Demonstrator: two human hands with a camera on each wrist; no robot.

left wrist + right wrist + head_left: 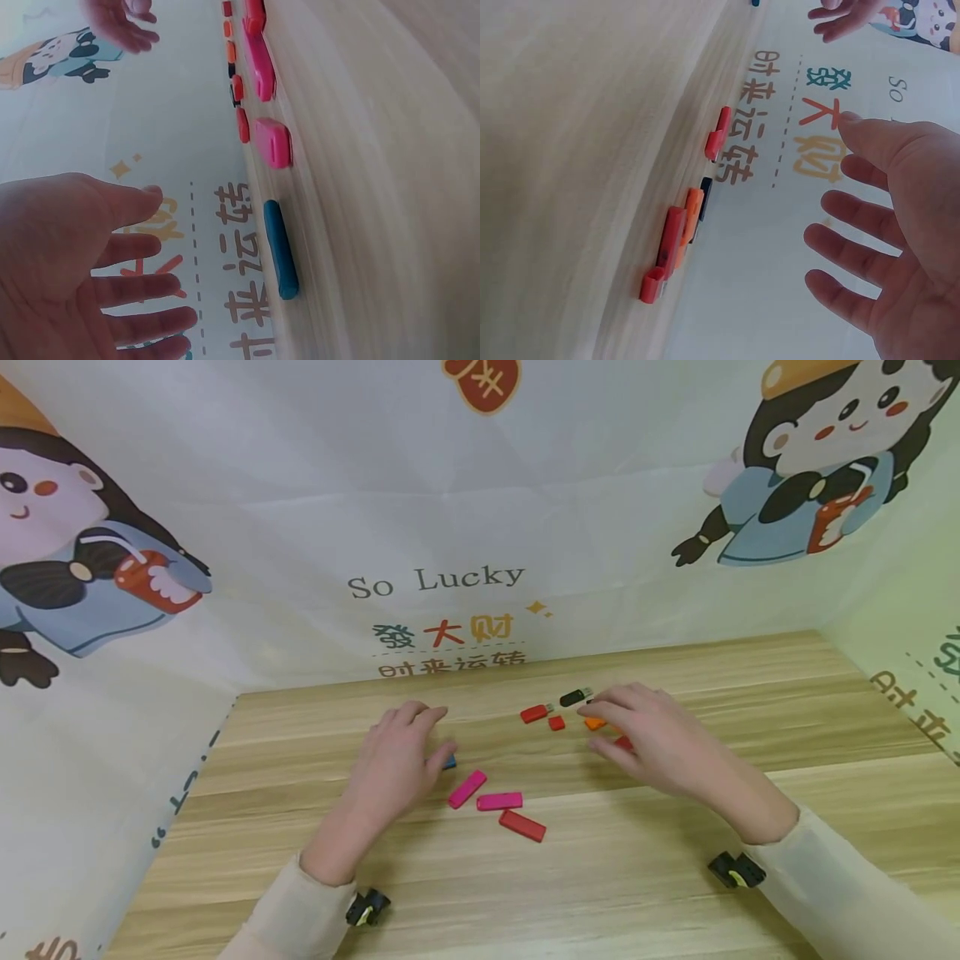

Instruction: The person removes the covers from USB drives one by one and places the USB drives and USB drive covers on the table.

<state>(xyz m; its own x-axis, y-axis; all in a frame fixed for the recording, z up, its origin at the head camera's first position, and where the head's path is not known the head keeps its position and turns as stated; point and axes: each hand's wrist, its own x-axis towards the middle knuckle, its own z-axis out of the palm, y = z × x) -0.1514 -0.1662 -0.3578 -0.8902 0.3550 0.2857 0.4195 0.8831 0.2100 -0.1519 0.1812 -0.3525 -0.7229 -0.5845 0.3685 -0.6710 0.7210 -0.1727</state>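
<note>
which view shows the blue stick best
The left wrist view: the blue stick lies whole and close on the table beside the left hand. In the head view only its end peeks out past that hand. The right wrist view catches a sliver.

The head view looks forward and down from above the tabletop point(645, 860), taking in both hands, the scattered small pieces and the printed backdrop point(450, 527) behind. The left wrist view sits low and close beside the left hand point(67, 262), turned sideways along the tabletop, sharing the blue piece point(280, 249) and pink pieces with the head view. The right wrist view, likewise close and tilted, shares the red pieces point(664, 255) and backdrop lettering.
</note>
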